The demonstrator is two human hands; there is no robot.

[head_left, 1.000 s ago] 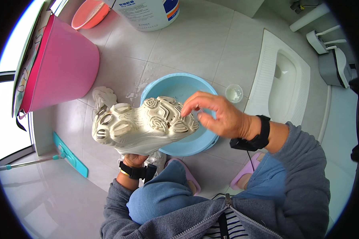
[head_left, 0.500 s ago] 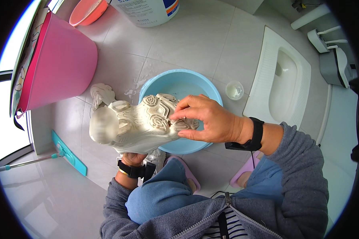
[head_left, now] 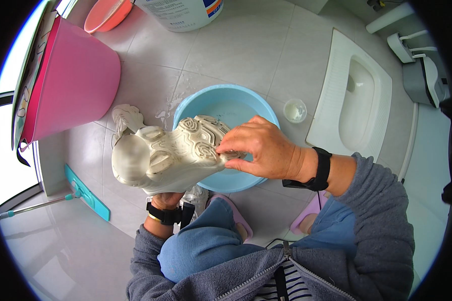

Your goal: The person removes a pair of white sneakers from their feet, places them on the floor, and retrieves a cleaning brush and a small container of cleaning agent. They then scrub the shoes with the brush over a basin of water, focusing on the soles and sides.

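A cream-coloured chunky sneaker (head_left: 173,153) is held sole up over the near left part of a light blue basin (head_left: 188,103) with water in it. My left hand (head_left: 166,200) grips the shoe from below, its fingers hidden under the upper. At the toe end of the patterned sole, my right hand (head_left: 261,146) has thumb and fingers bent in a pinch against the grooves. Whatever is between those fingertips is too small to make out. Dark dirt shows in some grooves near the toe.
Another cream shoe (head_left: 127,119) stands left of the basin, and a whitish shoe (head_left: 196,196) is partly hidden below. A clear cup (head_left: 295,110) sits right of the basin, before a squat toilet (head_left: 331,95). A pink tub (head_left: 80,75), white bucket (head_left: 183,15) and teal mop (head_left: 88,193) surround the spot.
My right thumb and fingers have come closer together and press on the sole near the toe. The shoe stays in my left hand almost unmoved.
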